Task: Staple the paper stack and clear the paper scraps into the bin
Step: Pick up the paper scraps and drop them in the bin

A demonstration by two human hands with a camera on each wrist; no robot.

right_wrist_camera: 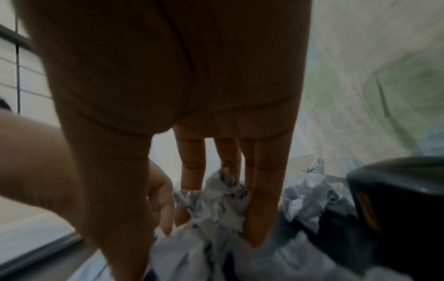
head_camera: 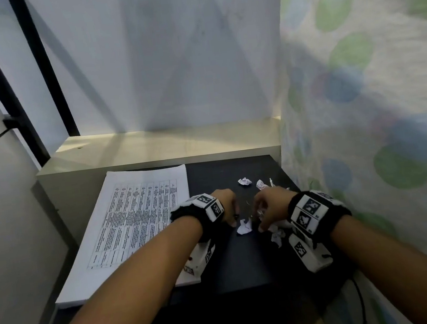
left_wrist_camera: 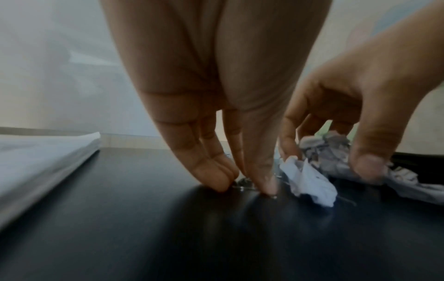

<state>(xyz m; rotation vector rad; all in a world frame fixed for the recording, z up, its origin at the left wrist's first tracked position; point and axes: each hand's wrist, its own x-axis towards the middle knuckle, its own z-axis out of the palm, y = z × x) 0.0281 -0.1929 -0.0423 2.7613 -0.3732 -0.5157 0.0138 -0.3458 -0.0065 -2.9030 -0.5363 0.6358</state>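
Note:
The printed paper stack point(head_camera: 133, 220) point(left_wrist_camera: 36, 157) lies on the left of the black table point(head_camera: 233, 267). Several crumpled paper scraps are scattered to its right: two further back point(head_camera: 244, 181) point(head_camera: 261, 184) and one between my hands point(head_camera: 244, 226) point(left_wrist_camera: 310, 182). My left hand point(head_camera: 231, 215) point(left_wrist_camera: 245, 188) points straight down, its fingertips point(left_wrist_camera: 222, 182) touching the table beside small loose metal staples point(left_wrist_camera: 242, 185). My right hand point(head_camera: 263, 217) point(right_wrist_camera: 192, 247) curls its thumb and fingers round a crumpled scrap point(left_wrist_camera: 334, 152) point(right_wrist_camera: 216, 205). No bin is in view.
A dark blocky object with an orange mark point(right_wrist_camera: 396, 199), possibly the stapler, sits just right of my right hand. A pale low shelf point(head_camera: 156, 147) runs behind the table. A spotted cloth point(head_camera: 366, 143) hangs along the right edge and a wall point(head_camera: 5, 227) stands on the left.

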